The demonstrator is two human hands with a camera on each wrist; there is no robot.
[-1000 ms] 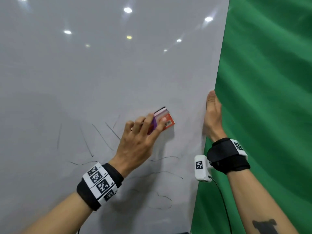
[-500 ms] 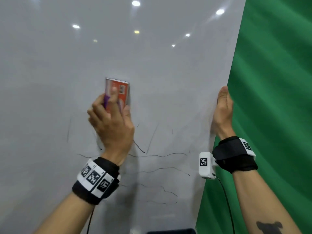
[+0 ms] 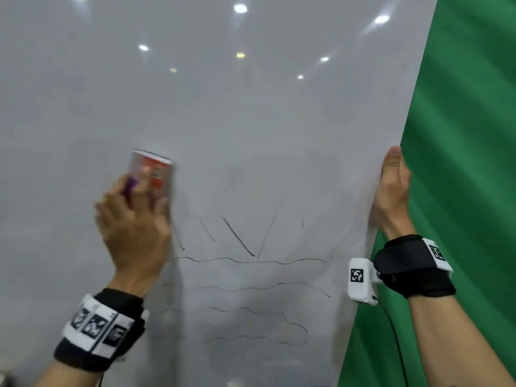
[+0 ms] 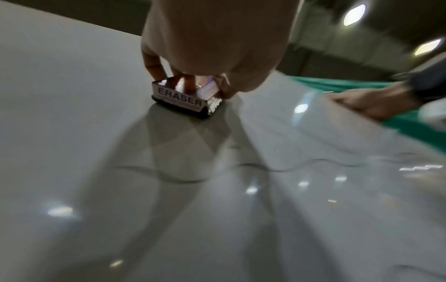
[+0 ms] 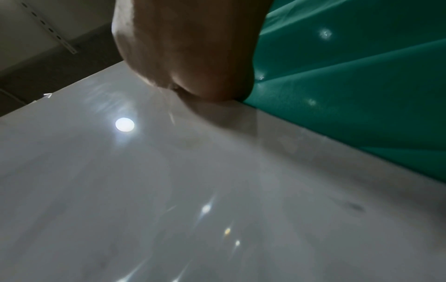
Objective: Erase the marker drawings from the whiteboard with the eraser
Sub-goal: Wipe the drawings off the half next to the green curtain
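Observation:
A glossy whiteboard [image 3: 251, 121] stands upright in front of me. My left hand [image 3: 134, 219] grips a small orange and white eraser [image 3: 156, 171] and presses it flat against the board, left of centre. In the left wrist view the eraser [image 4: 185, 99] shows its label, its dark pad against the board [image 4: 72, 114]. Thin black marker lines [image 3: 240, 238] run to the right of the hand, with wavy lines [image 3: 251, 289] below them. My right hand [image 3: 393, 191] grips the board's right edge, thumb on the front face, fingers hidden behind. In the right wrist view that hand [image 5: 193, 57] sits on the board edge [image 5: 265, 118].
A green cloth backdrop [image 3: 460, 163] hangs behind the board and fills the right side. Ceiling lights reflect off the board [image 3: 240, 8]. A cable [image 3: 391, 331] hangs from the right wrist camera.
My left hand swept the eraser from near the right-centre strokes up and to the left; slanted strokes on the left are gone. The right hand stays on the board edge.

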